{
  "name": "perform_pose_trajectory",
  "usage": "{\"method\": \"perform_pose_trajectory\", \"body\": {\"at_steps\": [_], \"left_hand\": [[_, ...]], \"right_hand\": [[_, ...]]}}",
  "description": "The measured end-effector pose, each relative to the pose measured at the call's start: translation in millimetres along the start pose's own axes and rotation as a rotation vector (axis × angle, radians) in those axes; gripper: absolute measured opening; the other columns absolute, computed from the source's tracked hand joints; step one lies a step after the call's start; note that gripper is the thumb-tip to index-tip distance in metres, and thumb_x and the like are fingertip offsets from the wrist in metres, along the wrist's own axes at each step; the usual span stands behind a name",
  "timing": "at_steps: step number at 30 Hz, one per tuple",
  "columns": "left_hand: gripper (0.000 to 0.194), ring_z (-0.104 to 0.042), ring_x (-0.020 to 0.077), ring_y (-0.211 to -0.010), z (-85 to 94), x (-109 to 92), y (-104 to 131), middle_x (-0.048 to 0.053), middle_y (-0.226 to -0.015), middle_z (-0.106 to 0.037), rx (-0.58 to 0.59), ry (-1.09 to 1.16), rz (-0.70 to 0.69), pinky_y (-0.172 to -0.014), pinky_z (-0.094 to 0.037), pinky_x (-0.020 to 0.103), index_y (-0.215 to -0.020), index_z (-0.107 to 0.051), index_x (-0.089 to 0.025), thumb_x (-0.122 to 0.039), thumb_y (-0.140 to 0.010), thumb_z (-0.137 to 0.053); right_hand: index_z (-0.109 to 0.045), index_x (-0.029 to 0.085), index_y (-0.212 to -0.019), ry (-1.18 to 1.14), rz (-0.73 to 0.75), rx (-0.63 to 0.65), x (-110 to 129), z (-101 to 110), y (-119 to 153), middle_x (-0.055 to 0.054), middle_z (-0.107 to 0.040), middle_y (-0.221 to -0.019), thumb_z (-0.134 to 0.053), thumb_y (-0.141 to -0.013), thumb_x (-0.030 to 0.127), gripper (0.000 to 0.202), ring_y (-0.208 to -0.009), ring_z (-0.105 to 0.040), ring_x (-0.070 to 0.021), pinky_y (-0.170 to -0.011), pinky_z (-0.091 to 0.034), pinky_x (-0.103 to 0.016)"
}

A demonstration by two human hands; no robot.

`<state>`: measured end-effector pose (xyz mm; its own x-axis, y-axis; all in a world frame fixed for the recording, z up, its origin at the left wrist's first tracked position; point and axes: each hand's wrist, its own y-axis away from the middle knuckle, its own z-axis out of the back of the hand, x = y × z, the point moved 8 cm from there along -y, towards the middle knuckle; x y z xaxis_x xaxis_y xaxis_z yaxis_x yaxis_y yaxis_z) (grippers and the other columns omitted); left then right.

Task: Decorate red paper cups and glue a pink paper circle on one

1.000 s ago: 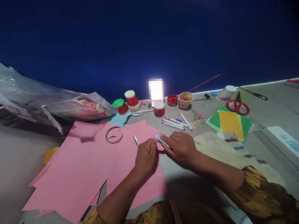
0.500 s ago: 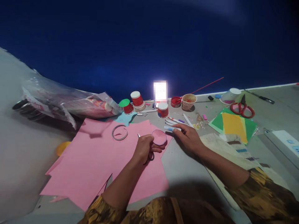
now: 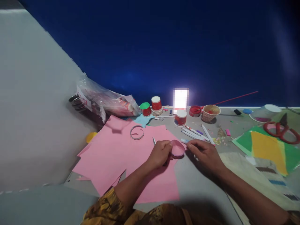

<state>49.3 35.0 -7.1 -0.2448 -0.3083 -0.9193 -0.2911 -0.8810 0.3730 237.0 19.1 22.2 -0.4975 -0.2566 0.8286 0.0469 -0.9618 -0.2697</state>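
Observation:
My left hand (image 3: 161, 153) is closed around the edge of a round pink paper piece (image 3: 178, 148), which has a purple outline and is bent slightly. A pointed metal tip (image 3: 154, 140), like a scissor blade, sticks out behind the same hand; the rest of it is hidden. My right hand (image 3: 206, 153) is just right of the paper circle, its fingertips pressed together. A white and light-blue tube (image 3: 184, 141) shows right by those fingertips, partly covered by them. Whether the fingers grip the tube or the paper edge, I cannot tell. Pink sheets (image 3: 105, 156) lie beneath my left arm.
Pens (image 3: 191, 134) lie beyond my hands. A tape ring (image 3: 137, 132) rests on the pink sheets. Red cups (image 3: 180, 119), a paint bowl (image 3: 211, 113) and a bright screen (image 3: 181, 98) line the back. Red-handled scissors (image 3: 278, 129) lie on coloured sheets (image 3: 269, 150).
The view has swung left, so things appear further right. My right hand has come closer to the paper circle, and less of the tube shows. The circle is now tilted and bent.

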Motion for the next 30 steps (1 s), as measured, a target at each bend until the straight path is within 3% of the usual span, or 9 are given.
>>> {"method": "perform_pose_trajectory", "body": {"at_steps": [3,5,12,15,17,19,23,25,30], "left_hand": [[0.035,-0.047,0.0116,-0.04,-3.3,-11,5,-0.002,-0.047,-0.054,0.071,-0.147,-0.073,-0.043,-0.03,0.022,-0.06,-0.046,-0.022,-0.039,-0.09,-0.052],[0.033,-0.051,0.0129,-0.045,-7.5,-14,5,0.0,-0.052,-0.059,0.126,-0.218,-0.099,-0.044,-0.033,0.023,-0.06,-0.046,-0.022,-0.037,-0.09,-0.049],[0.03,-0.047,0.0141,-0.033,-5.3,-6,-1,0.003,-0.058,-0.067,0.167,-0.248,0.197,-0.035,-0.024,0.022,-0.079,-0.056,-0.022,-0.046,-0.093,-0.044],[0.027,-0.062,0.0198,-0.045,12.3,-32,-10,0.001,-0.061,-0.067,0.051,-0.466,0.013,-0.041,-0.038,0.025,-0.086,-0.064,-0.022,-0.045,-0.093,-0.051],[0.023,-0.074,0.0252,-0.073,29.7,-63,-18,0.008,-0.084,-0.076,-0.15,-0.597,-0.231,-0.061,-0.052,0.031,-0.091,-0.069,-0.021,-0.042,-0.09,-0.058],[0.028,-0.073,0.0318,-0.106,40.3,-81,-33,0.013,-0.116,-0.077,-0.276,-0.639,-0.351,-0.084,-0.056,0.041,-0.107,-0.071,-0.022,-0.04,-0.089,-0.062],[0.045,-0.065,0.0341,-0.123,29.1,-88,-83,0.015,-0.129,-0.069,-0.206,-0.524,-0.442,-0.097,-0.054,0.046,-0.124,-0.065,-0.021,-0.035,-0.082,-0.072],[0.056,-0.06,0.0349,-0.124,22.3,-87,-105,0.016,-0.127,-0.063,-0.254,-0.515,-0.474,-0.101,-0.051,0.049,-0.127,-0.063,-0.019,-0.031,-0.074,-0.078],[0.068,-0.053,0.0328,-0.127,4.0,-77,-131,0.012,-0.127,-0.051,-0.337,-0.439,-0.511,-0.108,-0.046,0.049,-0.131,-0.056,-0.021,-0.026,-0.069,-0.084]], "right_hand": [[-0.072,0.022,-0.075,-0.055,-0.04,0.04,-3,-2,-1,-0.002,-0.074,-0.069,-0.058,-0.097,0.045,0.035,-0.063,-0.067,-0.0193,-0.062,-0.051,-0.03],[-0.071,0.022,-0.072,-0.056,-0.053,0.033,-4,0,-3,-0.001,-0.072,-0.066,-0.057,-0.097,0.044,0.036,-0.061,-0.066,-0.0184,-0.061,-0.049,-0.029],[-0.067,0.021,-0.069,-0.007,-0.142,-0.037,-23,13,-14,0.0,-0.072,-0.066,-0.055,-0.097,0.038,0.035,-0.062,-0.065,-0.0174,-0.062,-0.046,-0.028],[-0.07,0.022,-0.074,0.135,-0.168,-0.019,-34,17,-17,0.0,-0.074,-0.071,-0.056,-0.096,0.034,0.029,-0.068,-0.067,-0.0186,-0.065,-0.045,-0.029],[-0.073,0.022,-0.083,0.309,-0.156,0.032,-38,18,-20,-0.002,-0.078,-0.081,-0.058,-0.096,0.03,0.022,-0.076,-0.07,-0.0201,-0.069,-0.044,-0.029],[-0.075,0.022,-0.09,0.48,-0.139,0.075,-39,20,-23,-0.005,-0.079,-0.092,-0.058,-0.096,0.025,0.019,-0.086,-0.07,-0.0215,-0.072,-0.044,-0.03],[-0.076,0.022,-0.091,0.622,-0.156,0.15,-38,25,-25,-0.007,-0.078,-0.097,-0.062,-0.096,0.024,0.015,-0.094,-0.069,-0.0224,-0.073,-0.041,-0.031],[-0.075,0.021,-0.092,0.628,-0.157,0.196,-36,22,-24,-0.006,-0.077,-0.097,-0.066,-0.096,0.027,0.012,-0.095,-0.068,-0.0232,-0.073,-0.041,-0.031],[-0.075,0.022,-0.097,0.661,-0.095,0.308,-30,2,-17,-0.007,-0.075,-0.102,-0.077,-0.092,0.036,0.015,-0.098,-0.067,-0.0255,-0.073,-0.041,-0.033]]}}
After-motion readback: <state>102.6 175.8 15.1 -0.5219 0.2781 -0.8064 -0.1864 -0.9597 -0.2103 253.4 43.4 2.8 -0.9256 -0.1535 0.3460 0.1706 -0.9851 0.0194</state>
